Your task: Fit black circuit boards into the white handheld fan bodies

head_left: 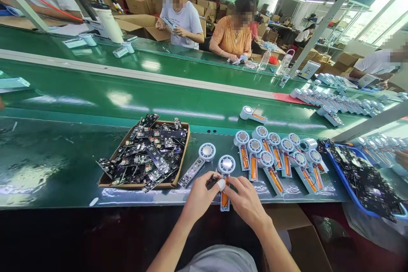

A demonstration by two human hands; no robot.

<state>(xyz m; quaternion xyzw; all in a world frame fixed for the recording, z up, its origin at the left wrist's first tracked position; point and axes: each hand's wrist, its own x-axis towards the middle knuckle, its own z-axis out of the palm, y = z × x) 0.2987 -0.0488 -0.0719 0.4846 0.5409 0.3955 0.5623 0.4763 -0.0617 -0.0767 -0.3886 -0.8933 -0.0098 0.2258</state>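
Left hand (200, 194): pinched round board (212, 181). Right hand (245, 197): fingers bunched at fan (227, 164), grip unclear. Risk: slack pinch could drop board.

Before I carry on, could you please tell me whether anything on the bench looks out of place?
The circuit boards are heaped untidily in the cardboard tray, some jutting over its left and front rims, so they might slip off.
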